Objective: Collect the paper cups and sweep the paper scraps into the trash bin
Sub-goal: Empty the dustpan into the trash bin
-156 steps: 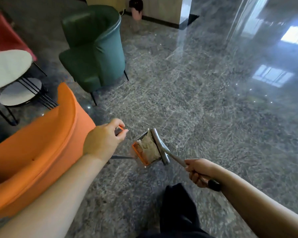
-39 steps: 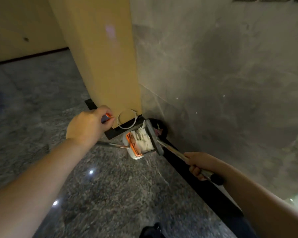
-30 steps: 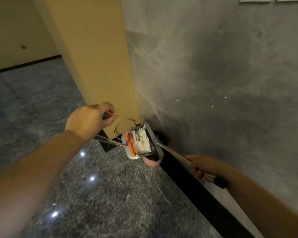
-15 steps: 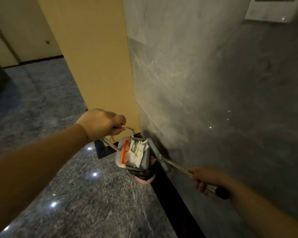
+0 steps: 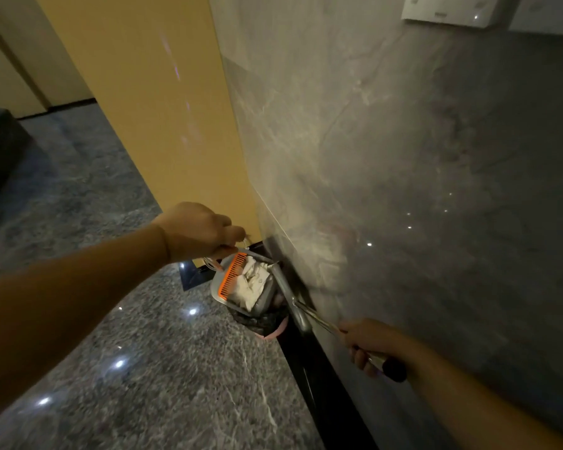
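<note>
Now scrap-filled dustpan [image 5: 241, 284] betw. both hands, over trash bin [image 5: 267, 323].

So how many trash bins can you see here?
1: a pink trash bin with a black liner stands on the floor against the wall's base, right under the loaded dustpan. The dustpan covers most of it.
</note>
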Demonstrator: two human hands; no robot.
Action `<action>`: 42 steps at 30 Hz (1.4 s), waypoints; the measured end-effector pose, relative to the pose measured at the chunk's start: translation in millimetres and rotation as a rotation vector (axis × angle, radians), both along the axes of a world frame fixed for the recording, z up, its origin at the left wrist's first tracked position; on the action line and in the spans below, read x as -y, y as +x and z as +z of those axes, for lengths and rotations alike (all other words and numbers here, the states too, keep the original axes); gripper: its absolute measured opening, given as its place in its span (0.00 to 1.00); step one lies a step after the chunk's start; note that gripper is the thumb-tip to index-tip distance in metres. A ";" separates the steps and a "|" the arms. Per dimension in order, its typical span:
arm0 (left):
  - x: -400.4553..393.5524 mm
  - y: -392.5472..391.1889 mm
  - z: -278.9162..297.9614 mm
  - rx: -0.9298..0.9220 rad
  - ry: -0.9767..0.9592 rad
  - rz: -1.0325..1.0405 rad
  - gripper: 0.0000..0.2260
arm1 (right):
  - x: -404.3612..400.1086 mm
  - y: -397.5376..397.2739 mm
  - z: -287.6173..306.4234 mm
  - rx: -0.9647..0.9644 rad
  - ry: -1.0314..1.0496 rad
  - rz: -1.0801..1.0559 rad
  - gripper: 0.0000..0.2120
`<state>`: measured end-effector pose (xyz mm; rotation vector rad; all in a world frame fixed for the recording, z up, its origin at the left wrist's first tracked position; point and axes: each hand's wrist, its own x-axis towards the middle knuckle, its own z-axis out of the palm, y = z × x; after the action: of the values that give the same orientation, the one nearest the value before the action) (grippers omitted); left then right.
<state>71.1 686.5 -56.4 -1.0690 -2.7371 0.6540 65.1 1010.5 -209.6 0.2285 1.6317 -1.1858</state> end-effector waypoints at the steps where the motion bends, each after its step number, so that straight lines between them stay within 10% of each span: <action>1: -2.0 -3.6 -3.9 0.003 -0.029 0.009 0.13 | 0.0 -0.2 -1.4 0.019 0.009 0.005 0.10; 17: -51.5 -26.7 -30.2 0.222 -0.104 0.451 0.20 | 0.1 -2.8 -27.2 0.092 0.002 0.018 0.11; 29: -65.3 -10.9 -36.1 0.075 -0.391 0.273 0.18 | 2.7 2.6 -31.4 0.159 -0.006 -0.067 0.07; 35: -60.6 -8.9 -33.8 0.064 -0.401 0.275 0.19 | 7.2 3.9 -30.0 0.112 0.031 -0.045 0.22; 42: -42.8 -8.3 -25.6 0.079 -0.427 0.244 0.19 | 11.7 3.7 -24.5 0.110 0.007 -0.035 0.11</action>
<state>62.8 729.3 -82.0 -0.8444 -2.8972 1.3051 68.8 998.8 -234.1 0.3225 1.5412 -1.1740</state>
